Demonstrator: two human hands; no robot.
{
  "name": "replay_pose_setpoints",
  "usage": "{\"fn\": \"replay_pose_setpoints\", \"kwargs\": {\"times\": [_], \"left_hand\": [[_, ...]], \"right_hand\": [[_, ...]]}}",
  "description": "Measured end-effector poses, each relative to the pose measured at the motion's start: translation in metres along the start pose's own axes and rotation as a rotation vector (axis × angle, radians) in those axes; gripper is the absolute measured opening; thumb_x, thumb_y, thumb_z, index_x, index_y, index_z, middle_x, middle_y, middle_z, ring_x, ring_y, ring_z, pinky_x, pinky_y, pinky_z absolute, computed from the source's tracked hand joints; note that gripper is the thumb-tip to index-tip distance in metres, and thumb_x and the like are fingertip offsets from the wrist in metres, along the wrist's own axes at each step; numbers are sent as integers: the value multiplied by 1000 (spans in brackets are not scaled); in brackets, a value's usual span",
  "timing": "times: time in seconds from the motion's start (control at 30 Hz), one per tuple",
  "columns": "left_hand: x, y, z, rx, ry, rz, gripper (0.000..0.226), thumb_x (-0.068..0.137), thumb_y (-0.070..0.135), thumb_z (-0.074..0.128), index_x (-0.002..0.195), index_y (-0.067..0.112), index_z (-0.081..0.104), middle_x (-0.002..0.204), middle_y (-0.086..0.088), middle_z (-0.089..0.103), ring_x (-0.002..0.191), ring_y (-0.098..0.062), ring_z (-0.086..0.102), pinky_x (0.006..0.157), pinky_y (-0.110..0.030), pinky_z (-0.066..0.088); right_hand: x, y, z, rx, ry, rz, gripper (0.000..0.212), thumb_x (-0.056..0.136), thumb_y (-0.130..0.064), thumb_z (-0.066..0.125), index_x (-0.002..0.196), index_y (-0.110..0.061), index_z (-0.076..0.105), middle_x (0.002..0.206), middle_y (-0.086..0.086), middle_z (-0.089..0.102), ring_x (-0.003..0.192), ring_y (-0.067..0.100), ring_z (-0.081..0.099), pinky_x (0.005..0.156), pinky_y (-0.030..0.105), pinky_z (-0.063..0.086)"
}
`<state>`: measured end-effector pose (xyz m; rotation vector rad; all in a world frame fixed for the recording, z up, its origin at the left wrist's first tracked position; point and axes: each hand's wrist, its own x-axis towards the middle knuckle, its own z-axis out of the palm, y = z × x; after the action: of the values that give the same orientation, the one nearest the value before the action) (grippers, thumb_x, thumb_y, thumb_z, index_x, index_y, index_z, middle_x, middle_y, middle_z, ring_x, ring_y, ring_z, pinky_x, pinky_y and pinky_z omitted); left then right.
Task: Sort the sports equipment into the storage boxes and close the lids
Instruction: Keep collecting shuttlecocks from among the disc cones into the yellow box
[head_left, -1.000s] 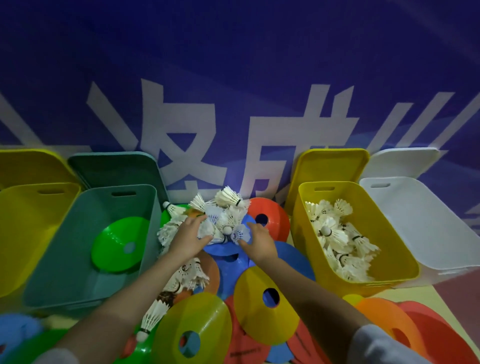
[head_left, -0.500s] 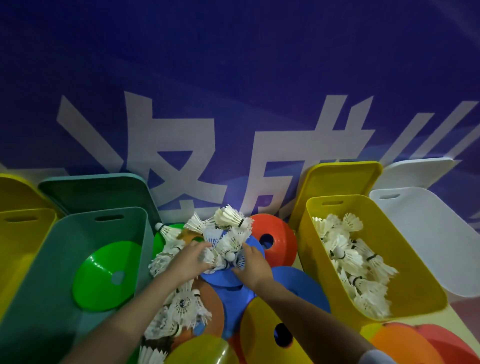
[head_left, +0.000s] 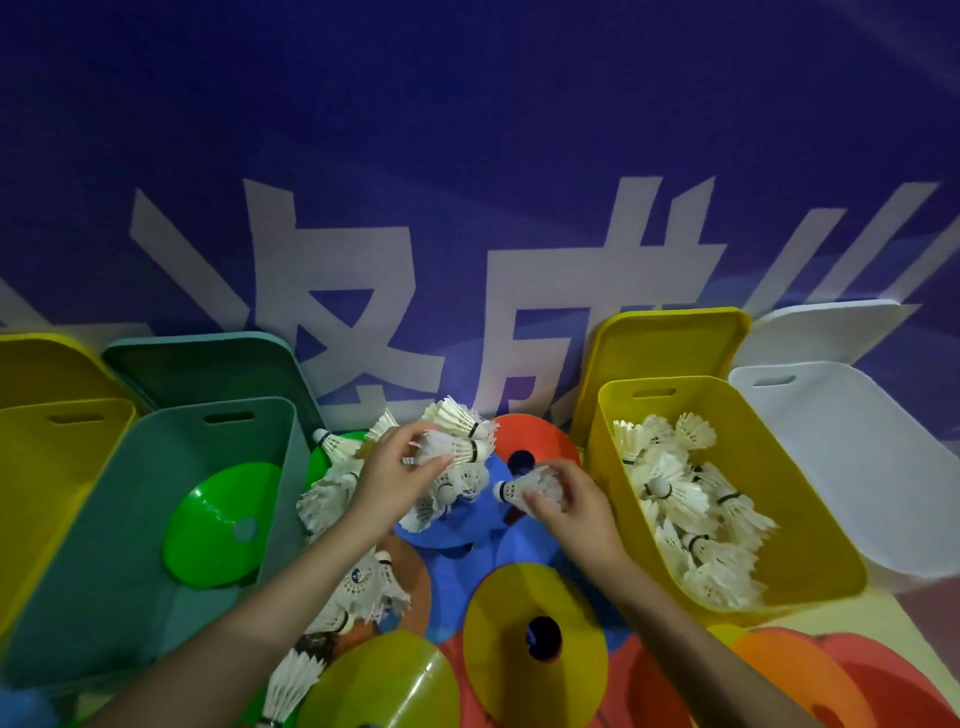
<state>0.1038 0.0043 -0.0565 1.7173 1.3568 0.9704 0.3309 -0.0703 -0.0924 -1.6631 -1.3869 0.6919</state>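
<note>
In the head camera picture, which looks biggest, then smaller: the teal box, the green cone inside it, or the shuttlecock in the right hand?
1. Teal plastic storage box
2. Green plastic disc cone
3. White feather shuttlecock, held by the right hand

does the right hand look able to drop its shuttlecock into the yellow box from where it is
Probably yes. The right hand holds a shuttlecock just left of the yellow box, whose lid is off and leaning behind it. Nothing stands between them, and the box still has room.
</note>
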Motion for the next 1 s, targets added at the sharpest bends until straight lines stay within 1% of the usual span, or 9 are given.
{"fn": "replay_pose_setpoints", "kwargs": {"times": [0.13,0.27,0.4,0.47,0.53,0.67,0.8,0.9,1.0], "left_hand": [[-7,46,49,-187,-68,62,25,81,17,74,103,26,64,102,4,66,92,-6,62,79,-16,49],[-13,78,110,-181,-187,117,23,80,18,73,98,27,62,102,-1,67,91,-6,61,78,-13,46],[-13,94,175,-31,-359,96,40,71,45,70,105,26,59,106,1,62,95,-12,60,79,-22,48],[-14,103,204,95,-465,131,39,78,38,73,112,25,57,110,3,56,98,-11,56,76,-13,43],[-16,109,231,231,-492,203,39,83,34,71,118,24,56,115,4,52,103,-11,53,76,-13,41],[-22,111,263,480,-441,246,44,84,45,65,123,26,54,120,6,55,108,-15,55,89,-31,47],[-25,103,277,700,-469,340,50,84,54,60,126,29,53,119,9,61,115,-17,53,107,-36,34],[-24,100,282,813,-479,364,52,83,59,57,127,31,51,113,11,64,112,-15,55,108,-35,30],[-25,101,287,876,-462,381,53,82,62,55,126,33,50,110,11,65,108,-14,57,104,-34,31]], "right_hand": [[-15,10,-58,68,111,2,32,84,-32,69,113,-26,58,105,-7,63,99,10,61,84,32,51],[-33,39,-118,50,288,80,39,82,-38,67,118,-29,54,114,-4,62,105,15,60,88,40,52],[-58,76,-179,-74,419,191,51,86,-32,68,133,-21,48,128,3,58,115,21,55,93,40,47],[-71,93,-204,-104,448,229,54,86,-37,65,135,-22,46,130,3,57,116,21,54,93,39,46],[-82,104,-221,-110,464,258,52,86,-39,63,134,-25,46,127,1,57,112,20,56,90,39,49],[-87,115,-238,-109,456,262,48,88,-36,64,132,-27,48,126,-1,58,107,15,57,88,36,49],[-79,119,-242,-142,405,219,50,90,-36,63,135,-22,47,133,-2,53,118,14,52,94,31,44],[-69,122,-243,-155,358,195,51,91,-40,60,137,-23,44,136,-4,50,122,11,48,94,23,38],[-56,126,-243,-154,306,179,53,91,-41,59,138,-23,43,139,-5,47,126,10,45,97,23,36]]}}
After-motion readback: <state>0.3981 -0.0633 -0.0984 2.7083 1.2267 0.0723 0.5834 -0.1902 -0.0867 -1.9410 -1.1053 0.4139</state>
